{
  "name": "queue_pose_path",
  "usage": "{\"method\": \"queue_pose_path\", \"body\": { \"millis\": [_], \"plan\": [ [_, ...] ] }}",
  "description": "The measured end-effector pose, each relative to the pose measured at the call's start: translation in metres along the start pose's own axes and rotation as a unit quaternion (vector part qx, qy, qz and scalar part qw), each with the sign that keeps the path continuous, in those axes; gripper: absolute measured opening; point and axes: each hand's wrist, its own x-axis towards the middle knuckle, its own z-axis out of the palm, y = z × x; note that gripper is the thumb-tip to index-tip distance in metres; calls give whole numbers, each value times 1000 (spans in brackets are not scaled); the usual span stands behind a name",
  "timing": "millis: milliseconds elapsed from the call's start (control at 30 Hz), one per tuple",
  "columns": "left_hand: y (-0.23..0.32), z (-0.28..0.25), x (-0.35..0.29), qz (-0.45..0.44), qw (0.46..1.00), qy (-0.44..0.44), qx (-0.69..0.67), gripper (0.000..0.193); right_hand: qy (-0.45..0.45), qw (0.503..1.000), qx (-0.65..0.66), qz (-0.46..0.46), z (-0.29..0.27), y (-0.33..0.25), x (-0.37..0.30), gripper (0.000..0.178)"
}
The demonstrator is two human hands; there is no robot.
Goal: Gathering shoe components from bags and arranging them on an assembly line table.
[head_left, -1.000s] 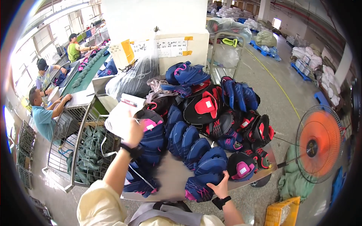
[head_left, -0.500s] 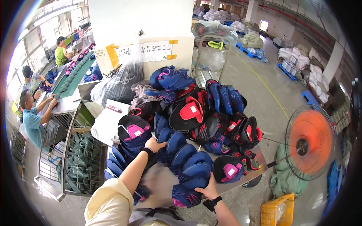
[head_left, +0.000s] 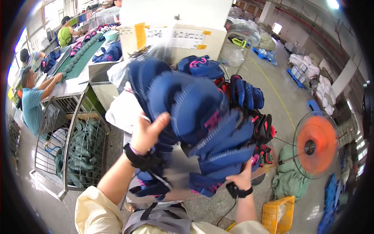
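Note:
A row of navy-blue shoe uppers (head_left: pixel 198 103) with pink trim, nested one against another, is held up over the table (head_left: pixel 181 163) between my two hands. My left hand (head_left: pixel 145 132) is closed against the row's left end, with the thumb out over the fabric. At the lower right end, my right hand (head_left: pixel 242 177) grips the last uppers; some of its fingers are hidden behind them. Motion blurs part of the row. More blue uppers (head_left: pixel 154 187) lie on the table below my left wrist. Black-and-red shoe uppers (head_left: pixel 265 128) sit beyond the row on the right.
Left of the table stands a wire cart (head_left: pixel 70 144) full of dark green shoe-shaped pieces. Co-workers (head_left: pixel 35 101) work along a green conveyor (head_left: pixel 82 62). An orange fan (head_left: pixel 313 146), a green sack (head_left: pixel 290 175) and a yellow crate (head_left: pixel 278 214) are on the right.
The row of blue uppers has risen off the table toward me, gripped at both ends. My left hand has come nearer and my right hand has moved right and slightly up.

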Motion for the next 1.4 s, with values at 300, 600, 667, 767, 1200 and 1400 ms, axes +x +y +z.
{"method": "queue_pose_path", "body": {
  "millis": [300,600,667,767,1200,1400],
  "plan": [
    [21,-344,-48,-71,973,190,-106,18,-245,929,-248,-126,307,-76,19,116],
    [-7,-556,-103,-135,922,310,-190,23,-397,857,-324,-54,527,-67,32,116],
    [-14,-572,-87,-125,923,311,-188,24,-407,869,-278,-50,545,-56,48,115],
    [-22,-589,-41,-130,921,307,-199,24,-388,882,-260,-53,566,-41,76,116],
    [-33,-604,299,94,939,129,-303,17,-112,874,-323,-346,641,-2,304,111],
    [-59,-631,424,116,931,30,-346,34,-104,884,-326,-320,684,42,401,110]
  ]
}}
